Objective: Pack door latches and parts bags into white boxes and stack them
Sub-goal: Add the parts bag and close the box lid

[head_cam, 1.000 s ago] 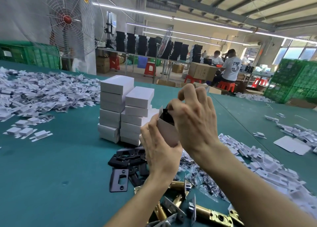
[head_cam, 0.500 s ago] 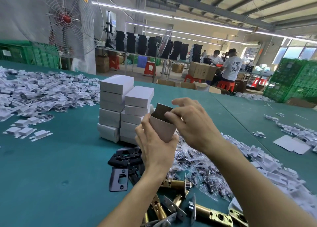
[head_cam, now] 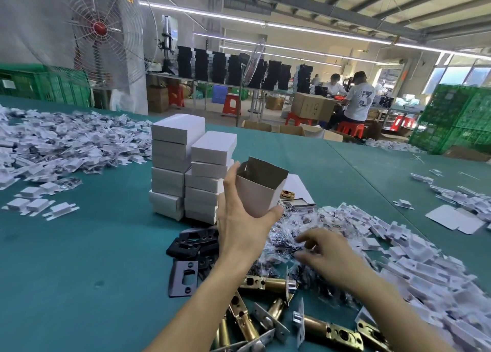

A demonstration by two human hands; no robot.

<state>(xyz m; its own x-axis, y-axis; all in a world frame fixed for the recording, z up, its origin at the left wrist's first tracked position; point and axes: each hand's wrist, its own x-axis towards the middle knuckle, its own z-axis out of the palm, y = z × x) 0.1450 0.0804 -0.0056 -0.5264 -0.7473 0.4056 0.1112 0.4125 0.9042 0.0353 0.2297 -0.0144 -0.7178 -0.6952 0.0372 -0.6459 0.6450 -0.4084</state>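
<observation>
My left hand grips an open white box, held upright above the table with its open end up. My right hand is low over a heap of clear parts bags, its fingers curled down at the bags; whether it pinches one I cannot tell. Brass door latches lie near the front edge, below both hands. Black strike plates lie left of the bags. Two stacks of closed white boxes stand behind the held box.
The green table carries a wide pile of flat white box blanks at the left and another at the right. A large fan stands at the back left. People sit at a far bench.
My right hand left the mouth of the box and dropped to the parts bags. The left hand keeps holding the box, now slightly higher and open at the top.
</observation>
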